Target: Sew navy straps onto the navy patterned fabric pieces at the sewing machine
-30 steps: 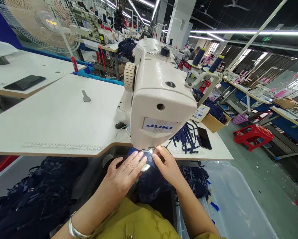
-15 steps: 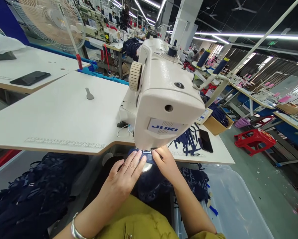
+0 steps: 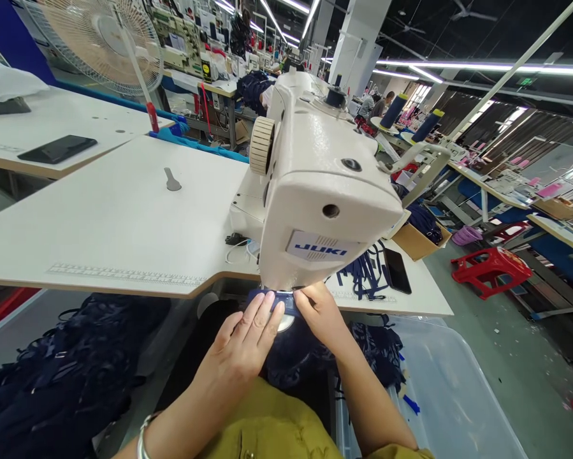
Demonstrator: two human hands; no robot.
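Observation:
A white JUKI sewing machine (image 3: 315, 185) stands on a white work table (image 3: 114, 223). Under its head lies a piece of navy fabric (image 3: 286, 303). My left hand (image 3: 245, 338) rests flat on that fabric, fingers stretched together toward the needle area. My right hand (image 3: 322, 312) presses on the fabric from the right, with its fingertips curled at the machine's foot. The needle itself is hidden by the machine head. More navy fabric (image 3: 296, 354) hangs down into my lap.
A heap of navy pieces (image 3: 61, 382) fills a bin at lower left. A clear plastic tub (image 3: 439, 395) stands at lower right. Navy straps (image 3: 362, 271) and a black phone (image 3: 396, 271) lie on the table right of the machine. A fan (image 3: 99, 38) stands behind.
Both hands have edged slightly forward under the machine head with the fabric. The camera view shifted a little.

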